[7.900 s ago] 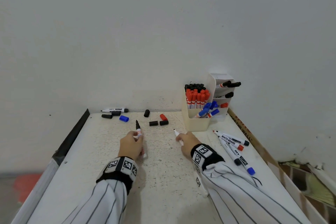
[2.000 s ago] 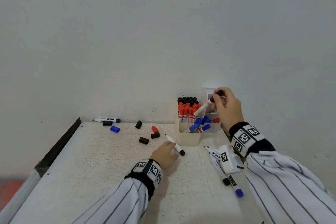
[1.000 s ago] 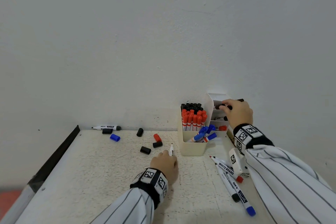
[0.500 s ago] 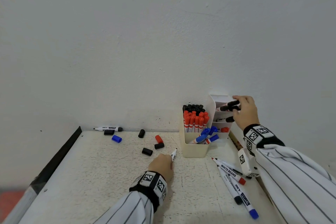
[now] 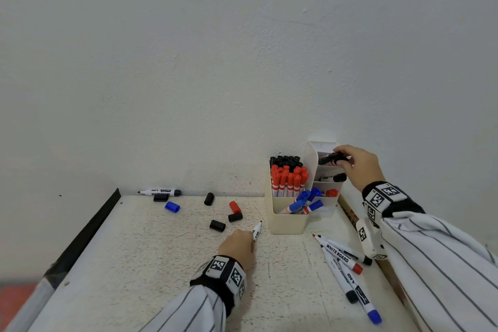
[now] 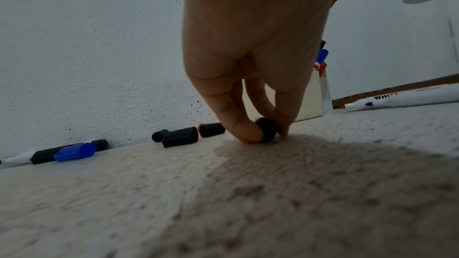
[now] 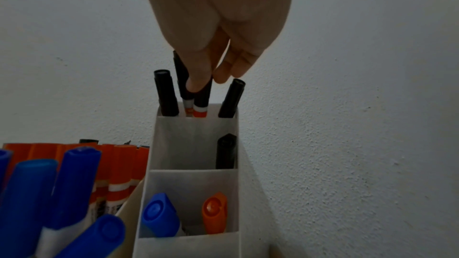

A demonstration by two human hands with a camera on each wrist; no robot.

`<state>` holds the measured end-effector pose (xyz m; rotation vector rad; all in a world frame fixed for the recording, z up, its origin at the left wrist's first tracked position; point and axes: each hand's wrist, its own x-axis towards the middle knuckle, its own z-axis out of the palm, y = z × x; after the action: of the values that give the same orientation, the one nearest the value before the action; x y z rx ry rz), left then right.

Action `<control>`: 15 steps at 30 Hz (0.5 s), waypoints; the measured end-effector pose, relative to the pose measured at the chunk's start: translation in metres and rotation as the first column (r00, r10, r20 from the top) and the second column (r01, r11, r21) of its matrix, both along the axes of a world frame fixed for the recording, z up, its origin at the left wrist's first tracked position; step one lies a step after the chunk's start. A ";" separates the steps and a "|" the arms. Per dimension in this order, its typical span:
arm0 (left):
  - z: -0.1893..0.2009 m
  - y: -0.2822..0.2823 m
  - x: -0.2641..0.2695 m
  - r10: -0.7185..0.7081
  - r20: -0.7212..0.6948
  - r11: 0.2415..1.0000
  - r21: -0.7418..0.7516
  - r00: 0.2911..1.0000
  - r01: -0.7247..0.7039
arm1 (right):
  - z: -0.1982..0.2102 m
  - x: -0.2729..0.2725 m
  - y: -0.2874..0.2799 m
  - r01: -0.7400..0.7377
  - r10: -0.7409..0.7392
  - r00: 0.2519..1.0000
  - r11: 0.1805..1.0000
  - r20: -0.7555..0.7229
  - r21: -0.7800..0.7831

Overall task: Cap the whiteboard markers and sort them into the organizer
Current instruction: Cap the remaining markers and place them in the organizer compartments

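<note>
At the organizer (image 5: pixel 287 219), the right hand (image 5: pixel 359 166) pinches a black-capped marker (image 5: pixel 329 159) in the top compartment (the left hand (image 5: pixel 238 246) grips an uncapped marker (image 5: pixel 256 230) on the table (image 5: pixel 140 264)).

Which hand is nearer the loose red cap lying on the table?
Left. The left hand rests on the table just in front of the red cap, holding an uncapped marker. The right hand is up at the organizer's top compartment, farther away.

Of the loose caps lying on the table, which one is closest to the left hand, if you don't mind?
The black cap lying by itself just ahead and left of the left hand. The other black caps, the red cap and the blue cap all lie farther back toward the wall.
</note>
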<state>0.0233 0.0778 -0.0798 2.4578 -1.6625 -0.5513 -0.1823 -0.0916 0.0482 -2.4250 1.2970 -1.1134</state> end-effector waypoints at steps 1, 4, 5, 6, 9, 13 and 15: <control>0.000 0.000 0.000 0.002 0.000 1.000 0.000 1.000 -0.002 | 0.001 0.000 0.001 -0.009 0.009 1.000 1.000 0.005 -0.006; -0.001 0.001 0.000 0.002 0.004 1.000 -0.005 1.000 -0.002 | 0.000 0.000 0.001 0.000 -0.003 0.998 0.999 -0.062 -0.052; -0.001 0.001 0.000 0.004 0.007 1.000 -0.007 1.000 -0.004 | 0.001 0.001 0.001 0.044 -0.053 0.991 0.996 -0.120 -0.078; -0.001 0.001 0.000 0.007 0.009 1.000 -0.007 1.000 -0.007 | 0.002 0.001 0.002 0.106 -0.123 0.977 0.989 -0.174 -0.100; 0.000 0.001 -0.001 0.006 0.001 1.000 -0.007 1.000 -0.006 | 0.008 0.003 0.004 0.206 -0.222 0.965 0.971 -0.137 -0.122; 0.002 0.002 0.000 0.001 -0.005 1.000 0.001 1.000 -0.001 | 0.015 0.002 0.006 0.147 -0.124 0.975 0.983 0.185 -0.113; 0.002 0.002 0.000 0.000 -0.001 1.000 0.006 1.000 0.000 | 0.018 -0.001 0.009 0.098 -0.055 0.953 0.986 0.298 -0.131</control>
<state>0.0231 0.0802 -0.0776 2.4617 -1.6623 -0.5579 -0.1830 -0.0831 0.0661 -2.2064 1.2608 -1.5704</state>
